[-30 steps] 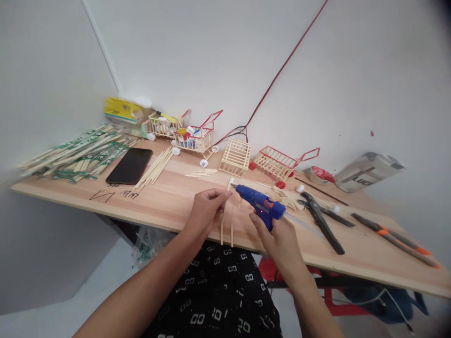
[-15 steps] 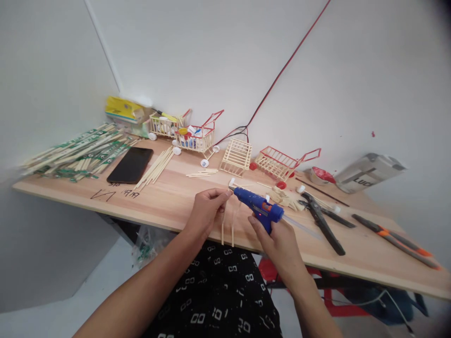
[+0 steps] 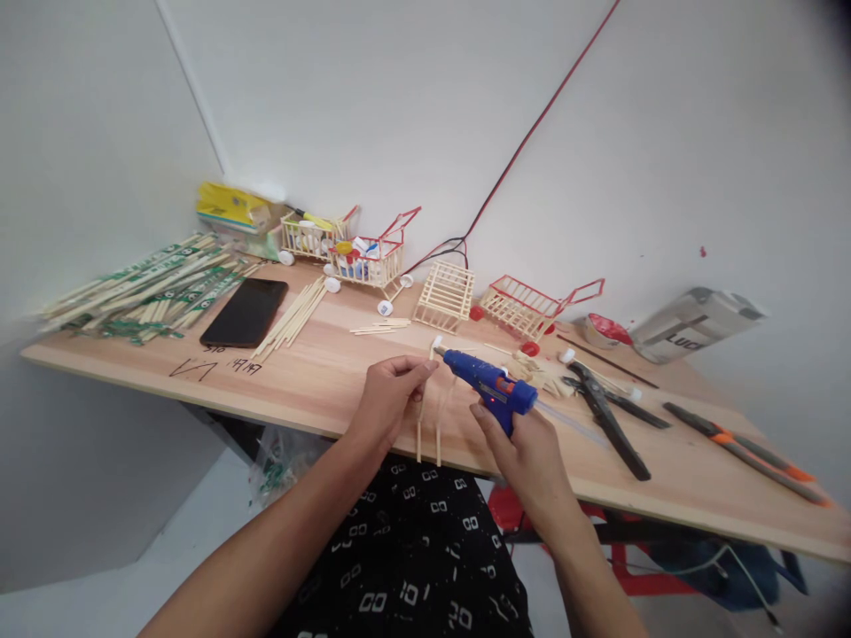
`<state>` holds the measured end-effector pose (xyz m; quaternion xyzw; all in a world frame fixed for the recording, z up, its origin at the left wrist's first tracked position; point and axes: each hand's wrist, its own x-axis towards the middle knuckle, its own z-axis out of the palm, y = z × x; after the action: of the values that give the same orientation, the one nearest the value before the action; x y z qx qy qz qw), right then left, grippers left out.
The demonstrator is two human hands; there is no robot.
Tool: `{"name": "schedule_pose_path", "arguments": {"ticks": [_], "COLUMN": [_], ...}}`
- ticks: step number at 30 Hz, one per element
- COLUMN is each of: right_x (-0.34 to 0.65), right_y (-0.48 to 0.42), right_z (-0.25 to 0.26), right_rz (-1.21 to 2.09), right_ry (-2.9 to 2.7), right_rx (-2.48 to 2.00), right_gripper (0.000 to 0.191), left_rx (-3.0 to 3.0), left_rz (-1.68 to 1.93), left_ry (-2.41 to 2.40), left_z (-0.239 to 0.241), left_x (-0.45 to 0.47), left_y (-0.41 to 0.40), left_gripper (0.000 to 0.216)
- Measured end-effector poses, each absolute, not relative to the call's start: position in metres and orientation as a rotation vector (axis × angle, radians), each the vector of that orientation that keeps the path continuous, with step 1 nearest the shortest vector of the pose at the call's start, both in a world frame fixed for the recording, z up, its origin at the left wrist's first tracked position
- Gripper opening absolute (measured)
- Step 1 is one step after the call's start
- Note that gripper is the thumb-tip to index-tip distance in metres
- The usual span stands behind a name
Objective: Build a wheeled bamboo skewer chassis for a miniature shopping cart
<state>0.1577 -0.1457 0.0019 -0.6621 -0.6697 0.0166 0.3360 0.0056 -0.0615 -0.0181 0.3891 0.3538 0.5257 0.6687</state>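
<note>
Head view: the right hand point(image 3: 525, 447) has its grip closed around the handle of a blue glue gun point(image 3: 488, 385), forefinger at the trigger. The gun is held just above the desk point(image 3: 319, 381), near its front edge. At the gun's nozzle, the left hand point(image 3: 389, 399) pinches the top of a small stick frame point(image 3: 429, 425) between thumb and fingertips, grip closed; the frame's two legs hang down toward the desk edge. Whether the nozzle touches the frame cannot be told. Behind the gun stands a bare stick basket point(image 3: 444, 295). Just beside the gun's rear end lie black pliers point(image 3: 608, 416). Well apart from the gun, past the left hand, lies a black phone point(image 3: 245, 312).
</note>
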Motion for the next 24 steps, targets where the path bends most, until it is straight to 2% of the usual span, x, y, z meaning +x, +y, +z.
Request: {"name": "schedule_pose_path", "arguments": {"ticks": [24], "right_x": [0.1594], "right_y": [-0.1483], "right_z": [-0.0009], "right_rz": [-0.005], "right_ry": [-1.770], "right_rx": [-1.731], "right_gripper": [0.039], "left_rx": [0.877], "left_rz": [1.198], "left_ry": [0.796], "left_z": [-0.0182], "left_x": [0.0053], "left_y": [-0.0616], "left_gripper": [0.029]}}
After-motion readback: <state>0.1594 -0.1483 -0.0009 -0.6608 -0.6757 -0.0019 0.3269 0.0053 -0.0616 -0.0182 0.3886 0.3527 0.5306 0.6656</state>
